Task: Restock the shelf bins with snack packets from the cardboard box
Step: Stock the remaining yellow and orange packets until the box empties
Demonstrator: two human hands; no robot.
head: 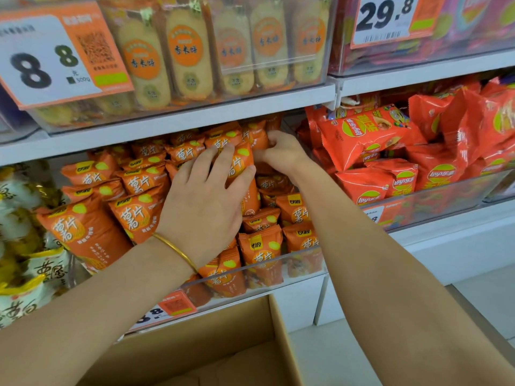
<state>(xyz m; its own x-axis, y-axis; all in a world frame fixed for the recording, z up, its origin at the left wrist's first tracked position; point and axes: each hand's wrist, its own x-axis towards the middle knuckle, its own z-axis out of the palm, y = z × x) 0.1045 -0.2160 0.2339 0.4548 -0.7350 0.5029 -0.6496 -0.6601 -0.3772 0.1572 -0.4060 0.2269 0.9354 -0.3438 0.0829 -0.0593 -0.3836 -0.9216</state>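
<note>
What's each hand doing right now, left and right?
Left hand: fingers spread, pressing flat on an orange chip packet in the bin; not gripping.
Right hand: fingers pinched on packets at the bin's back.

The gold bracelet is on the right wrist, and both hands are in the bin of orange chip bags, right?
Not quite. In the head view the gold bracelet is on the left wrist. Both the left hand and right hand are in the bin of orange chip bags.
</note>
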